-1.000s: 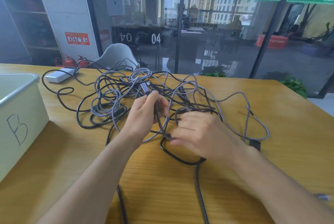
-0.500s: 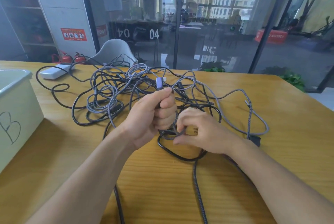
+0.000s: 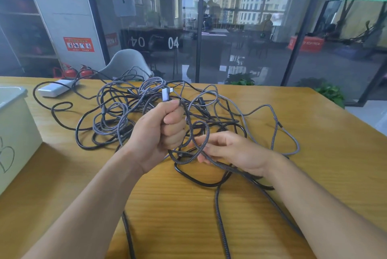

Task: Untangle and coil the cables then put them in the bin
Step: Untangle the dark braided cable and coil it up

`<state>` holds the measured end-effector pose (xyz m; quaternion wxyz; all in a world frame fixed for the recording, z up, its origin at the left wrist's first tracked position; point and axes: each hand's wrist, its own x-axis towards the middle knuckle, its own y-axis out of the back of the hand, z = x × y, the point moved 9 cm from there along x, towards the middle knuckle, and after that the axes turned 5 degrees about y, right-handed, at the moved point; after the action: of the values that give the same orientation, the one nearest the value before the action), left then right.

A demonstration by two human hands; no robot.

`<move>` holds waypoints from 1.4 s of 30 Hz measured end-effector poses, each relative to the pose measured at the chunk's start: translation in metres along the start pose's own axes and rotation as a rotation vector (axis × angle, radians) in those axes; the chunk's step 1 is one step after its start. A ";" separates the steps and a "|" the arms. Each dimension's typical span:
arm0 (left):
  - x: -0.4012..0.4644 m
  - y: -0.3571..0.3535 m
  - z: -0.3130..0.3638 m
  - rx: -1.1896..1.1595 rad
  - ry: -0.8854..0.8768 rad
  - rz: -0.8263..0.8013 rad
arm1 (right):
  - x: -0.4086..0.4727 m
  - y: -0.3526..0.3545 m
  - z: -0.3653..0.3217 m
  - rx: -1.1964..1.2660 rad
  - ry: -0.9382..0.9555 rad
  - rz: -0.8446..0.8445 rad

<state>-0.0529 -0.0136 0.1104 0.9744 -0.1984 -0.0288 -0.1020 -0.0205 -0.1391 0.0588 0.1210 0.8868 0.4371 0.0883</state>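
My left hand (image 3: 161,133) fisted round braided cable (image 3: 189,124) below its plug, right hand (image 3: 234,152) fingers loosely spread under a loop, tangle (image 3: 129,112) mid-desk, bin (image 3: 18,133) at left edge

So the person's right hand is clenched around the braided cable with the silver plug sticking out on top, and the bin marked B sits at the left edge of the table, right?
Not quite: the head view shows the left hand clenched around the braided cable, silver plug sticking out on top. The right hand only fingers a loop. The bin marked B does sit at the table's left edge.
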 end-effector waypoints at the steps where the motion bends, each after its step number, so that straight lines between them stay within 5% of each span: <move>1: 0.000 -0.001 0.000 0.004 0.004 -0.006 | 0.001 0.001 0.001 0.089 0.002 0.032; 6: 0.002 0.006 -0.003 0.076 0.024 0.032 | 0.003 0.001 -0.005 0.585 0.037 0.044; 9: 0.002 0.015 0.001 0.111 0.010 0.073 | 0.002 0.007 -0.009 0.578 0.022 0.028; 15: 0.001 0.029 0.006 0.141 -0.006 0.124 | -0.014 0.033 -0.034 -0.100 0.145 0.024; 19: 0.000 0.028 0.009 0.056 -0.016 0.110 | -0.019 0.034 -0.010 -0.622 -0.044 -0.093; 23: -0.001 0.013 0.005 -0.009 0.017 0.030 | 0.000 0.040 0.009 -1.182 -0.057 0.007; 27: -0.001 -0.001 -0.005 0.033 0.082 -0.076 | 0.011 0.043 -0.004 -1.431 0.019 0.145; 35: 0.001 -0.021 -0.036 0.405 0.158 -0.165 | -0.008 0.072 -0.035 -1.362 -0.068 0.641; 39: 0.000 -0.028 -0.048 0.571 0.176 -0.197 | -0.011 0.079 -0.020 -0.971 -0.155 0.613; 42: 0.001 -0.029 -0.053 0.664 0.185 -0.196 | -0.016 0.078 -0.006 -0.448 -0.188 0.540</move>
<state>-0.0567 -0.0610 0.0727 0.9698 0.1428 0.0092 -0.1974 0.0266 -0.1970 0.0866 0.3241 0.9261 0.1441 0.1289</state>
